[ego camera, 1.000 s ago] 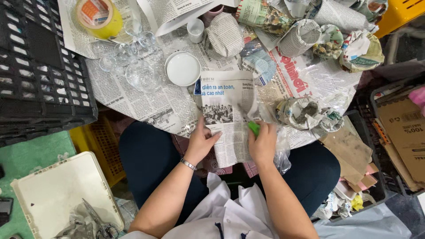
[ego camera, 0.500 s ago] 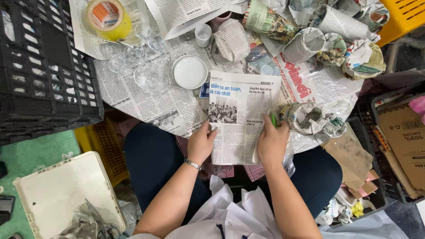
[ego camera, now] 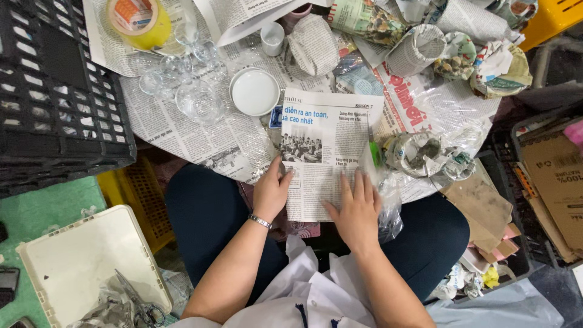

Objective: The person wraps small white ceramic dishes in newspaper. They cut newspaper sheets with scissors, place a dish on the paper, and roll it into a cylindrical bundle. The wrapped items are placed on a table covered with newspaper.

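Note:
A folded sheet of newspaper lies flat in front of me on the paper-covered table. My left hand rests on its lower left edge, fingers together, thumb on the page. My right hand presses flat on its lower right part with fingers spread. A bracelet sits on my left wrist. Just beyond the sheet stands a small white bowl. Several clear glasses stand left of it. A roll of yellow tape lies at the far left.
Several newspaper-wrapped bundles crowd the far right, one torn bundle beside the sheet. A black crate stands left, a white lid with scissors below it. Cardboard boxes fill the right side.
Both hands slid down the sheet toward me. My right hand went from gripping the sheet's right edge to lying flat on it.

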